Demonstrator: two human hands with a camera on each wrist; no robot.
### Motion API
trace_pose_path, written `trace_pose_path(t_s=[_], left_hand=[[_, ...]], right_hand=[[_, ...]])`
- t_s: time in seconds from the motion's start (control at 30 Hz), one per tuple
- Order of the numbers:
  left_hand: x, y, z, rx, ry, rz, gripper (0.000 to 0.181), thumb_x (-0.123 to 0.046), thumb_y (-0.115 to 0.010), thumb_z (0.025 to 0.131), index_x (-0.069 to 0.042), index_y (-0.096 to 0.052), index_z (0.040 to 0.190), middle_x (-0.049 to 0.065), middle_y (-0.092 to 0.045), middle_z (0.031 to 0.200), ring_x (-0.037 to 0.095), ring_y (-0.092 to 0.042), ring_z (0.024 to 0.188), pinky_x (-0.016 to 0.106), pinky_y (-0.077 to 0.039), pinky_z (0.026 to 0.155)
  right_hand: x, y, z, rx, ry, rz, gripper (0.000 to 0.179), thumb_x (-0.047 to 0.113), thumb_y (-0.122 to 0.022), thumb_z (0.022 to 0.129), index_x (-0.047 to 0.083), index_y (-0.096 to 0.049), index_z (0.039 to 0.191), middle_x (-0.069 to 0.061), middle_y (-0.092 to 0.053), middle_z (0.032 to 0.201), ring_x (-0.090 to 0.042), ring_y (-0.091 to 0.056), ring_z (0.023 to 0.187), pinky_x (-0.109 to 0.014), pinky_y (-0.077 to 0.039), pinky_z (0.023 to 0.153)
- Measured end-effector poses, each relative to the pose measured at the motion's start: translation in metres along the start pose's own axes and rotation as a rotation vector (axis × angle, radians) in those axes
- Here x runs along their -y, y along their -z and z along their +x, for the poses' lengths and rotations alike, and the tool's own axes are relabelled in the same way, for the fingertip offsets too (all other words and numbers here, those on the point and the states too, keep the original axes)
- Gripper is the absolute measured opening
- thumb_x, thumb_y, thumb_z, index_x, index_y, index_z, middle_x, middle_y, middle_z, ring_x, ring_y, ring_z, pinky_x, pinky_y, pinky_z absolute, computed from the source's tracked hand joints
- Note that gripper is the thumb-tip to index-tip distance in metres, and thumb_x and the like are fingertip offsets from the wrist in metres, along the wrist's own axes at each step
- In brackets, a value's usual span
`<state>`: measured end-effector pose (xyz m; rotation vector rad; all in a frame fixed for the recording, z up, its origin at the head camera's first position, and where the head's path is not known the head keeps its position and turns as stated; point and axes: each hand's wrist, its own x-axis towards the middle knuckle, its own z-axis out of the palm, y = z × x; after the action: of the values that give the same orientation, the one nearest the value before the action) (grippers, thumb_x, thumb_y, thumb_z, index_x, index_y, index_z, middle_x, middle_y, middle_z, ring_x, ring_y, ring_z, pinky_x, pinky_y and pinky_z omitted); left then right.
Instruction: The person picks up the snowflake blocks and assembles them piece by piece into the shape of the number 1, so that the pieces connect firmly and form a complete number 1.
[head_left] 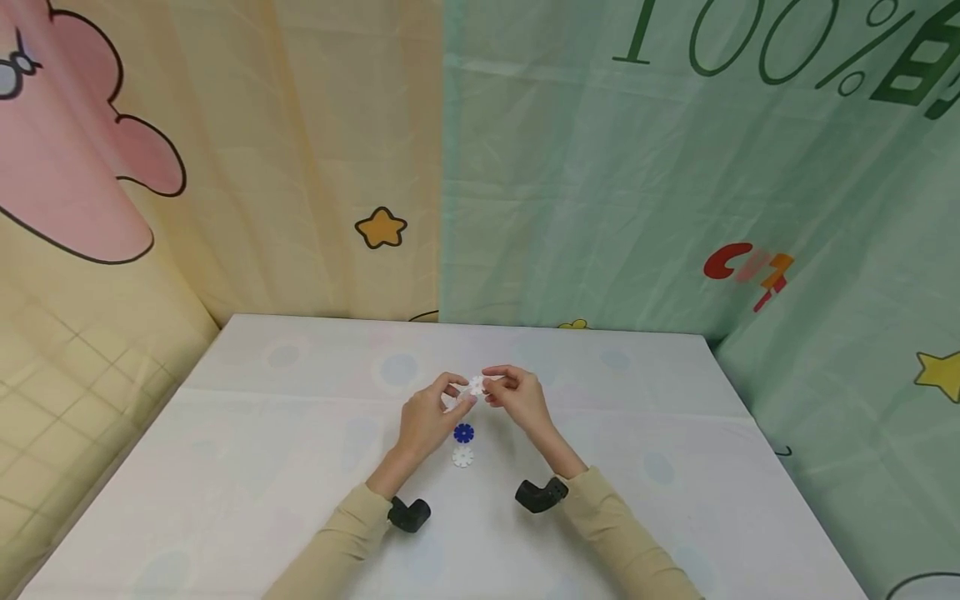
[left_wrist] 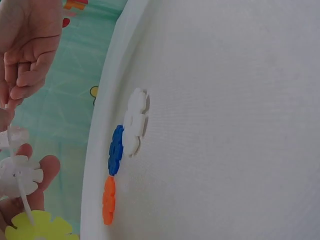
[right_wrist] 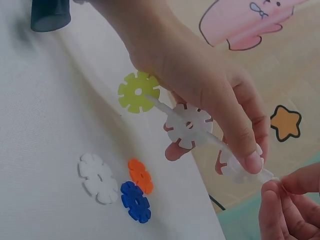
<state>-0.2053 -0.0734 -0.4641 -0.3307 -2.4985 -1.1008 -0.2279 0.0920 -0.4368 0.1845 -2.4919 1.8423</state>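
A cloth-walled booth, as far as we can judge.
In the head view we see yellow cloth (head_left: pixel 315 150) across the left and green cloth (head_left: pixel 570 208) across the right, hanging close behind the white table (head_left: pixel 285 467) at lower centre. The prints look childlike to us: a pink figure (head_left: pixel 82 183) at upper left, an orange star (head_left: pixel 381 227) above centre, a yellow star (head_left: pixel 941 375) at far right. What room lies beyond, we cannot tell.

The green curtain (head_left: pixel 570 208) bears a large "100%" (head_left: pixel 763 58) in dark green. The character (head_left: pixel 918 60) after it is cut off and cannot be read.
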Motion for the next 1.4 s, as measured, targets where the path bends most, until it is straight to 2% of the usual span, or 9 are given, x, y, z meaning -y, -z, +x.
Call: trace_pose_path(t_s=[0.2, 0.4, 0.5, 0.7, 0.87, 0.93, 1.13, 1.4], left_hand=[[0.001, 0.000, 0.002, -0.021, -0.046, 0.053, 0.026, -0.033, -0.075, 0.082, -0.019, -0.067, 0.103, 0.002, -0.071, 0.082, 0.003, -0.037, 0.047, 0.018, -0.031, 0.046], [0.003, 0.002, 0.004, -0.060, -0.036, 0.021, 0.020, -0.029, -0.074, 0.084, -0.018, -0.069, 0.100, 0.006, -0.071, 0.081, 0.003, -0.033, 0.043, 0.018, -0.028, 0.043], [0.004, 0.004, 0.004, -0.055, -0.002, -0.003, 0.021, -0.030, -0.073, 0.085, -0.017, -0.068, 0.101, 0.008, -0.071, 0.083, 0.003, -0.035, 0.042, 0.019, -0.030, 0.042], [0.005, 0.008, 0.005, 0.000, 0.118, -0.081, 0.022, -0.033, -0.069, 0.089, -0.019, -0.068, 0.106, 0.010, -0.070, 0.091, 0.005, -0.046, 0.040, 0.021, -0.036, 0.042], [0.006, 0.010, 0.007, 0.035, 0.201, -0.129, 0.025, -0.035, -0.067, 0.090, -0.020, -0.069, 0.110, 0.011, -0.069, 0.097, 0.007, -0.055, 0.045, 0.021, -0.039, 0.044], [0.006, 0.012, 0.007, 0.046, 0.217, -0.150, 0.027, -0.034, -0.067, 0.090, -0.018, -0.070, 0.112, 0.011, -0.068, 0.098, 0.010, -0.057, 0.047, 0.021, -0.039, 0.044], [0.005, 0.015, 0.006, 0.070, 0.237, -0.175, 0.032, -0.034, -0.067, 0.090, -0.016, -0.071, 0.116, 0.011, -0.067, 0.097, 0.020, -0.062, 0.053, 0.020, -0.037, 0.043], [0.011, 0.017, 0.006, 0.065, 0.250, -0.171, 0.033, -0.033, -0.066, 0.091, -0.017, -0.068, 0.119, 0.010, -0.065, 0.092, 0.019, -0.063, 0.054, 0.020, -0.034, 0.042]], right_hand=[[0.002, -0.002, 0.000, 0.002, 0.010, 0.004, 0.022, 0.016, -0.069, 0.088, 0.001, -0.069, 0.105, -0.018, -0.072, 0.085, -0.035, -0.070, 0.074, -0.026, -0.057, 0.062], [0.005, -0.001, 0.000, -0.002, 0.023, -0.015, 0.023, 0.022, -0.068, 0.090, 0.002, -0.070, 0.102, -0.017, -0.072, 0.089, -0.038, -0.065, 0.075, -0.023, -0.053, 0.058], [0.003, 0.000, -0.001, -0.004, 0.033, -0.028, 0.023, 0.021, -0.066, 0.091, 0.002, -0.069, 0.102, -0.017, -0.071, 0.089, -0.039, -0.063, 0.074, -0.021, -0.052, 0.057], [-0.007, 0.000, -0.005, 0.021, 0.029, -0.086, 0.018, 0.017, -0.067, 0.090, 0.002, -0.069, 0.101, -0.019, -0.069, 0.088, -0.035, -0.063, 0.069, -0.020, -0.050, 0.056], [-0.013, 0.000, -0.009, 0.050, 0.021, -0.156, 0.016, 0.015, -0.070, 0.087, 0.005, -0.070, 0.100, -0.011, -0.068, 0.082, -0.022, -0.059, 0.062, -0.021, -0.049, 0.055], [-0.017, 0.000, -0.010, 0.071, 0.034, -0.187, 0.018, 0.015, -0.072, 0.085, 0.005, -0.070, 0.099, -0.008, -0.068, 0.082, -0.015, -0.057, 0.062, -0.022, -0.048, 0.055], [-0.025, -0.001, -0.013, 0.172, 0.037, -0.250, 0.023, 0.016, -0.077, 0.081, 0.005, -0.070, 0.100, -0.007, -0.069, 0.084, -0.011, -0.056, 0.065, -0.024, -0.048, 0.058], [-0.031, -0.002, -0.022, 0.339, 0.064, -0.293, 0.029, 0.020, -0.080, 0.078, 0.005, -0.070, 0.102, -0.006, -0.069, 0.085, -0.010, -0.056, 0.066, -0.022, -0.049, 0.058]])
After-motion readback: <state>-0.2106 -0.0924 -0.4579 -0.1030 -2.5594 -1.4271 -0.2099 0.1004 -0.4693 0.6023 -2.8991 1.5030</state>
